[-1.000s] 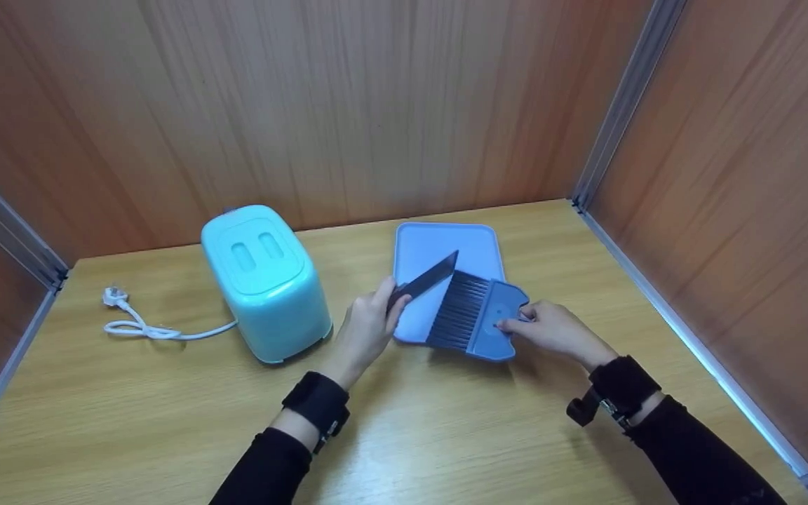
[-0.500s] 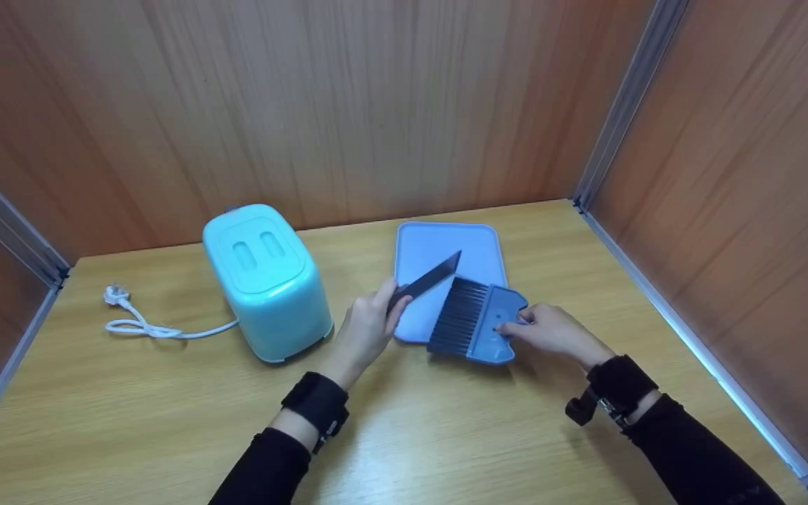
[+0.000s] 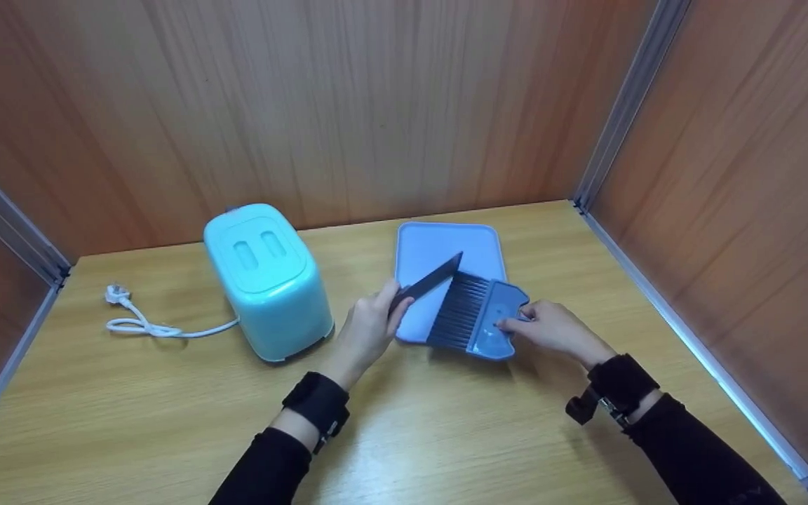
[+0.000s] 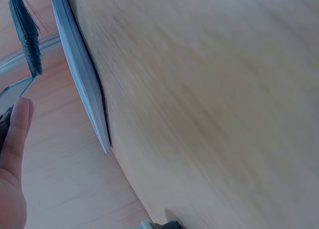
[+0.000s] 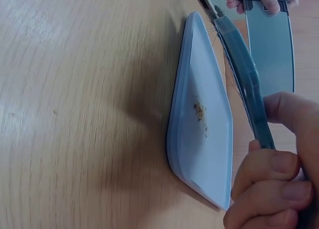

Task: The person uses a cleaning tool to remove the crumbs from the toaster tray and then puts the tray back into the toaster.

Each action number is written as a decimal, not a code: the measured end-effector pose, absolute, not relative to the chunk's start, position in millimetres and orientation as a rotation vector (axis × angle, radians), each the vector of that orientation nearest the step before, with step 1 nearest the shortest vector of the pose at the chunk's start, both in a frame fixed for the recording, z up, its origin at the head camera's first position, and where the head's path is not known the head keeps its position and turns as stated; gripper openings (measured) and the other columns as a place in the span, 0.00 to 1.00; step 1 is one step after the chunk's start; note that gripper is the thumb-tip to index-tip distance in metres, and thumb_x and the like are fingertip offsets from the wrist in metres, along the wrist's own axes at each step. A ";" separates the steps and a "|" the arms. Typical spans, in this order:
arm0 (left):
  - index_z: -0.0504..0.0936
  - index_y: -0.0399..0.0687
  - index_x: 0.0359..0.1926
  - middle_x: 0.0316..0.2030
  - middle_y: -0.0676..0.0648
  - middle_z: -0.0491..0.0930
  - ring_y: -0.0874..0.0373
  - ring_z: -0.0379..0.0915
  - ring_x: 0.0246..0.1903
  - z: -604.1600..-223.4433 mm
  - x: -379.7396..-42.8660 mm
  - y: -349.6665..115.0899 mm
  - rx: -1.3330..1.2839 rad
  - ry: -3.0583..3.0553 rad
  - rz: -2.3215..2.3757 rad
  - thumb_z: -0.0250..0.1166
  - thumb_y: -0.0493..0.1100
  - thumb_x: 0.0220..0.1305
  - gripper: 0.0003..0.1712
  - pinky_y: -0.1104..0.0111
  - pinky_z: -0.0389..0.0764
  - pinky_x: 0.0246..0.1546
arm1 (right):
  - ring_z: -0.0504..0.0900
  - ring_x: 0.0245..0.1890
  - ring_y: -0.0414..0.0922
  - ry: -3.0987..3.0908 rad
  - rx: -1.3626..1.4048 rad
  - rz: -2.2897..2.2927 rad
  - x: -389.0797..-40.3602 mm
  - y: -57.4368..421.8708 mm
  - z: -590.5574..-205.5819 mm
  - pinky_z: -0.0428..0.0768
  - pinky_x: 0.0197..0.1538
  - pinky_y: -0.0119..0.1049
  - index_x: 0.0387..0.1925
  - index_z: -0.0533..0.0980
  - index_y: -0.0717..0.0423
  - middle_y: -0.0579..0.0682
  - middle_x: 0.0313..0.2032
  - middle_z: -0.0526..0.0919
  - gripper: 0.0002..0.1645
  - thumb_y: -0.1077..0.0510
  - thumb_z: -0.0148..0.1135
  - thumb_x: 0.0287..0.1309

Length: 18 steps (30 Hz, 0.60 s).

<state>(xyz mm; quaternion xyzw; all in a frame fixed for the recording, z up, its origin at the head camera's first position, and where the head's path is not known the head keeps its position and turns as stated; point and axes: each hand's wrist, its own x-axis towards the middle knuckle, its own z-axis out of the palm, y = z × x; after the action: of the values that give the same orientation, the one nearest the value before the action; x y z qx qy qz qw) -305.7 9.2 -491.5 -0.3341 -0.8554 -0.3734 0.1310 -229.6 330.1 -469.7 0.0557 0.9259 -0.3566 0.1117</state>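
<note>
My left hand [image 3: 365, 326] grips the dark end of a thin, flat crumb tray [image 3: 435, 276], which slants up over the blue tray [image 3: 432, 238]. The right wrist view shows its broad grey face and black slotted grip. My right hand [image 3: 558, 328] holds a blue brush [image 3: 499, 319] by its handle, thumb on top. Its dark bristles [image 3: 457, 312] point left, close beside the crumb tray. A small patch of brown crumbs [image 5: 200, 111] lies on the blue tray in the right wrist view. In the left wrist view, the bristles [image 4: 26, 37] hang near the crumb tray's corner.
A turquoise toaster [image 3: 271, 294] with two covered slots stands left of my left hand. Its white cord [image 3: 158, 333] lies looped on the wooden table [image 3: 186, 414], ending in a plug [image 3: 116, 294]. Wood-grain panels [image 3: 390, 105] enclose the back and sides.
The brush dipped slightly half a second ago and now sits a little higher against the crumb tray. My left hand and the crumb tray have barely moved.
</note>
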 end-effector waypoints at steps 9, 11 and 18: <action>0.75 0.43 0.44 0.27 0.48 0.80 0.58 0.77 0.26 -493.0 -306.0 8.2 -0.987 -2.413 -1.056 0.60 0.45 0.83 0.10 0.71 0.84 0.25 | 0.61 0.22 0.38 2.713 0.144 -1.036 -229.4 327.4 -473.5 0.58 0.25 0.28 0.20 0.64 0.47 0.39 0.21 0.59 0.32 0.35 0.67 0.70; 0.74 0.42 0.44 0.27 0.47 0.79 0.58 0.77 0.26 -494.0 -306.7 8.1 -0.988 -2.397 -1.043 0.60 0.44 0.83 0.10 0.70 0.84 0.24 | 0.60 0.21 0.38 2.712 0.133 -1.020 -228.8 326.7 -473.9 0.57 0.26 0.29 0.19 0.62 0.47 0.39 0.20 0.58 0.33 0.36 0.67 0.70; 0.75 0.43 0.46 0.29 0.46 0.81 0.57 0.79 0.27 -493.3 -305.9 7.7 -0.955 -2.422 -1.057 0.60 0.45 0.83 0.10 0.68 0.88 0.27 | 0.60 0.22 0.39 2.700 0.119 -1.010 -225.4 326.7 -471.1 0.58 0.26 0.29 0.20 0.62 0.47 0.39 0.20 0.58 0.33 0.35 0.67 0.70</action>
<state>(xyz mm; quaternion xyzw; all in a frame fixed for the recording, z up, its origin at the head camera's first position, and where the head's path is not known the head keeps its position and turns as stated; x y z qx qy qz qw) -305.9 7.7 -493.3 -0.3352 -0.8501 -0.3710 0.1652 -225.4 326.7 -471.1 0.0411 0.9281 -0.3471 0.1280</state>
